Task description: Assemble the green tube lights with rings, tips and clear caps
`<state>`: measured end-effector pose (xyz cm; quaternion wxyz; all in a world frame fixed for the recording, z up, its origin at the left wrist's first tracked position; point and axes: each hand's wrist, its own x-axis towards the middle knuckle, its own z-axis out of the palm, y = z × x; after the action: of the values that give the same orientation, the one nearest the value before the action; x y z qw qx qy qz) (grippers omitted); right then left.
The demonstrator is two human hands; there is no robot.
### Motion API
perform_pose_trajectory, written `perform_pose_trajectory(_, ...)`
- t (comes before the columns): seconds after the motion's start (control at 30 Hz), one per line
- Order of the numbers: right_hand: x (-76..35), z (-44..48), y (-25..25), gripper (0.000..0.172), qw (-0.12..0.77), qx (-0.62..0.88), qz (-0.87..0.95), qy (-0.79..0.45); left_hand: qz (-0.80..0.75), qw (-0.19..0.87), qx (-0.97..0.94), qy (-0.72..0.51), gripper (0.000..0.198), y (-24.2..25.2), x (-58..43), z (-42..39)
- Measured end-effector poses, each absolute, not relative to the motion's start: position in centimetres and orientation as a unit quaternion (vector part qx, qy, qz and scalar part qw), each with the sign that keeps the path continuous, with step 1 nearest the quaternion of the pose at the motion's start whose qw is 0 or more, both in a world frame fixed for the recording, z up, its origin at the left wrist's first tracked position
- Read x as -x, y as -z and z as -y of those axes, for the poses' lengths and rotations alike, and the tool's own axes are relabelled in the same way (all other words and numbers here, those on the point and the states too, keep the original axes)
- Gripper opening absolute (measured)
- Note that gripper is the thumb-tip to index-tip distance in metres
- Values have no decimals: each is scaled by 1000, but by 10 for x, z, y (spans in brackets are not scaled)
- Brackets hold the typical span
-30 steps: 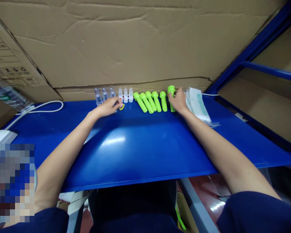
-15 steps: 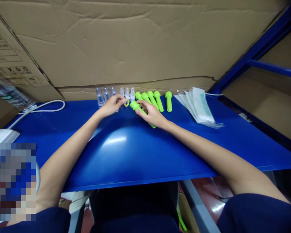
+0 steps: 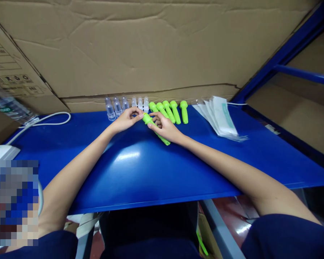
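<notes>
My right hand (image 3: 166,126) is wrapped round a bright green flashlight-shaped tube (image 3: 147,119), tilted with its wide head toward the left. My left hand (image 3: 129,118) pinches a small yellow ring (image 3: 145,114) at the mouth of that wide head; fingertips partly hide it, and I cannot tell how far in it sits. Behind the hands stand several more green tubes (image 3: 168,109), leaning in a row. Left of them are three small white-topped clear pieces (image 3: 140,103) and three larger clear bottle-shaped parts (image 3: 117,107).
On the right of the blue table (image 3: 151,172) lies a fanned stack of white packets (image 3: 223,117). A white power strip (image 3: 4,152) with a cable is at the left, near a clear plastic bottle (image 3: 12,104). Cardboard (image 3: 140,46) rises along the back.
My left hand has moved right, bringing the yellow ring from beside the green tube to its wide head. The right hand keeps hold of the tube, which has shifted slightly down and left.
</notes>
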<state>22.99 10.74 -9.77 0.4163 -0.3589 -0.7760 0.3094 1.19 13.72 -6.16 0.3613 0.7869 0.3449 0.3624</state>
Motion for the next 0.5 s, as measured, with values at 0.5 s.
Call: perform_pose_trajectory(0.5, -229, -116, 98, 61, 409, 325, 755, -395, -309, 374, -772, -411, 54, 70, -25, -131)
